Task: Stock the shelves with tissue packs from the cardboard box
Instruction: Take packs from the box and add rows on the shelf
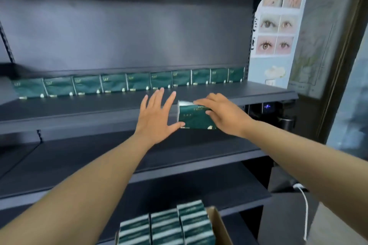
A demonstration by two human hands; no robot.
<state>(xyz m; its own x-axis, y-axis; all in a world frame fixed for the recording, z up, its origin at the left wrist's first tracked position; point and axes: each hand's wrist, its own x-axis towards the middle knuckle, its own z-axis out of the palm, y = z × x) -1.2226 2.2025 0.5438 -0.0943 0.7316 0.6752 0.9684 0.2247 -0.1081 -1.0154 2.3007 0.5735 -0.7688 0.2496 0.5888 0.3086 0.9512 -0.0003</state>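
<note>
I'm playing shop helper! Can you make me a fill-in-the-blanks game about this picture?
1. The right hand holds one ____ tissue pack.
2. The left hand has its fingers spread ____.
3. A row of packs stands at the ____ of the shelf.
4. More packs wait in the ____ box below.

Missing words: green; open; back; cardboard

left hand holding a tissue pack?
No. The left hand is spread open beside the tissue pack; the right hand grips it.

dark green tissue pack (194,118), black shelf (99,109)
</note>
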